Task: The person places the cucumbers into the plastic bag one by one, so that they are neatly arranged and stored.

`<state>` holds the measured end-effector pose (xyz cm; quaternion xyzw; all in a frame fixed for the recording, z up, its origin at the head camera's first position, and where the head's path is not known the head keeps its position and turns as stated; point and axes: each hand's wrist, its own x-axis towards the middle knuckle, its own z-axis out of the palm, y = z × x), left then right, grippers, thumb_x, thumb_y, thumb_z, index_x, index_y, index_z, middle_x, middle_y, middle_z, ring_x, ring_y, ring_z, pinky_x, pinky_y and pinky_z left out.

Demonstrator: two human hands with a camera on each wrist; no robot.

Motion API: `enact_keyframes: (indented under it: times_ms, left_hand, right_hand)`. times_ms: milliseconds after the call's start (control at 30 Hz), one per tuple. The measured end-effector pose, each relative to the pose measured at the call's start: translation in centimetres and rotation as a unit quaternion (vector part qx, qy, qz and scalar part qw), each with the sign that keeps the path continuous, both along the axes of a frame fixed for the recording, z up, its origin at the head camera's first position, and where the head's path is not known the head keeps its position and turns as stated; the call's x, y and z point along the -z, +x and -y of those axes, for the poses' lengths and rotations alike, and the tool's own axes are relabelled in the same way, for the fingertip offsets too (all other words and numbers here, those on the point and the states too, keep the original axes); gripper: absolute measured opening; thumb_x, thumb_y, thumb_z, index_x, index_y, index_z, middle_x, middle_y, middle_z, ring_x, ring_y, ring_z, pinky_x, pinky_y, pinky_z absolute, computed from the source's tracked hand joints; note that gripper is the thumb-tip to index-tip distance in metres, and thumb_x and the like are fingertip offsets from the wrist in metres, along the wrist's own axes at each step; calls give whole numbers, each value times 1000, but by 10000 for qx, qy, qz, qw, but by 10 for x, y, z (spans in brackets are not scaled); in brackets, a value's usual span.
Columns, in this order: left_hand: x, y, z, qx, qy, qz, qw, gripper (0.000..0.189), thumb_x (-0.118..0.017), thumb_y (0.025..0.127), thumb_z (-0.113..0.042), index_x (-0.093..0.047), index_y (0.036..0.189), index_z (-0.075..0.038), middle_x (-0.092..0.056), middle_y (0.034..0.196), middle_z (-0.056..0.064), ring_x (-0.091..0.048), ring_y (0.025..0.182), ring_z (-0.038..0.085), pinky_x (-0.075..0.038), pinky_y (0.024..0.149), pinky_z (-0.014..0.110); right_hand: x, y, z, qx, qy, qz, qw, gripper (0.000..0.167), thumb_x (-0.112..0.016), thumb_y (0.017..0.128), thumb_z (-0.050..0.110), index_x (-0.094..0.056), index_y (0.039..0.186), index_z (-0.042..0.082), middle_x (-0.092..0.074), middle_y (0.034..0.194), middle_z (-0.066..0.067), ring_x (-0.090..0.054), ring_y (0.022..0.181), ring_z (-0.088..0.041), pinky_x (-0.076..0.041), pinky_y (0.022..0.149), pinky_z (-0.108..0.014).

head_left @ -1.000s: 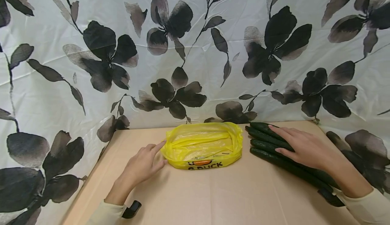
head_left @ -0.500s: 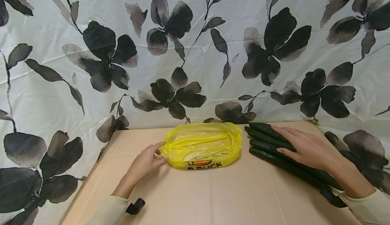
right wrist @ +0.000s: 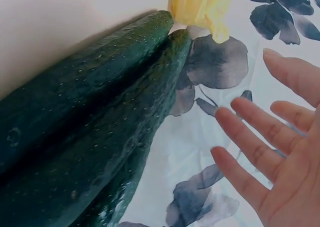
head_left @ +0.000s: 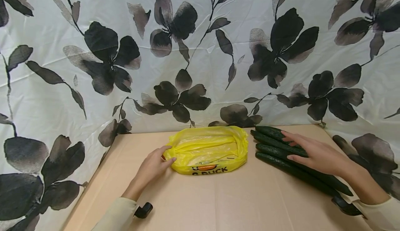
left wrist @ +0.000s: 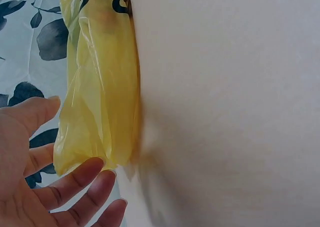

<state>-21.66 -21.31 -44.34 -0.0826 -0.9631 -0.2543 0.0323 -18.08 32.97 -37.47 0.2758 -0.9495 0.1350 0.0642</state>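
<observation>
L hand (head_left: 153, 165) spread at oblong yellow plastic bag (head_left: 209, 151) — R hand (head_left: 320, 154) spread over long dk-green cucumbers (head_left: 295, 172) — apparently nothing lifted yet.

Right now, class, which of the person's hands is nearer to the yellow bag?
Left. The left hand is right at the left end of the yellow bag; the right hand is apart from it, over the cucumbers to the bag's right.
</observation>
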Motion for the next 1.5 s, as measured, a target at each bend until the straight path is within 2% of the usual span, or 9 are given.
enact_keyframes:
  times_ms: [133, 300, 433, 633, 900, 1067, 1233, 1500]
  left_hand:
    - [0, -1, 0, -40, 18, 14, 10000, 58, -77, 89, -34, -59, 139, -12, -68, 112, 7, -59, 85, 18, -48, 77, 38]
    - [2, -2, 1, -152, 312, 333, 9988, 59, -79, 87, -34, -59, 138, -11, -67, 114, 7, -57, 85, 19, -48, 74, 34]
    - [2, -1, 2, -171, 523, 481, 9973, 59, -81, 86, -31, -59, 137, -12, -66, 112, 6, -56, 86, 20, -48, 73, 32]
    - [3, -1, 6, -44, 863, 432, 9953, 56, -81, 85, -24, -60, 136, -11, -65, 107, 7, -58, 87, 21, -49, 74, 33]
    - [5, -1, 12, 48, 1283, 426, 9908, 55, -82, 84, -18, -61, 134, -9, -60, 93, 8, -59, 85, 21, -49, 72, 32]
    - [6, -2, 13, 62, 1438, 470, 9885, 55, -83, 83, -17, -62, 134, -9, -59, 94, 8, -59, 84, 20, -49, 70, 31]
    - [6, -3, 13, 63, 1497, 503, 9874, 56, -83, 83, -16, -61, 134, -9, -59, 93, 8, -57, 82, 19, -48, 66, 29]
    - [7, -4, 14, 6, 1547, 573, 9863, 57, -83, 83, -15, -61, 134, -9, -59, 95, 8, -58, 84, 20, -48, 66, 28]
  right_hand:
    - [2, 1, -5, 13, -75, 346, 9994, 80, -74, 93, 33, -32, 159, 18, -60, 140, -3, -67, 114, -22, -55, 89, -47]
    - [4, 5, -10, 144, -27, 715, 9973, 75, -76, 91, 27, -39, 156, 12, -61, 139, -4, -66, 116, -26, -55, 87, -46]
    - [8, 8, -15, 186, 84, 641, 9977, 69, -78, 88, 22, -48, 150, 12, -63, 136, -3, -67, 114, -24, -56, 85, -43]
    - [15, 10, -26, 180, 365, 416, 9983, 60, -81, 86, 25, -60, 140, 13, -65, 132, -4, -68, 107, -22, -56, 80, -41]
    - [22, 10, -36, 288, 535, 526, 9968, 57, -82, 84, 26, -63, 137, 13, -65, 123, -2, -67, 101, -22, -55, 75, -36]
    - [25, 11, -39, 251, 559, 567, 9965, 54, -83, 83, 24, -66, 133, 13, -65, 119, 1, -67, 96, -17, -54, 72, -31]
    - [27, 13, -40, 237, 593, 565, 9964, 54, -84, 81, 24, -67, 131, 14, -65, 116, 4, -68, 95, -16, -54, 70, -31]
    - [30, 16, -37, 430, 667, 560, 9953, 55, -84, 80, 21, -66, 132, 14, -63, 114, 4, -68, 96, -18, -54, 68, -29]
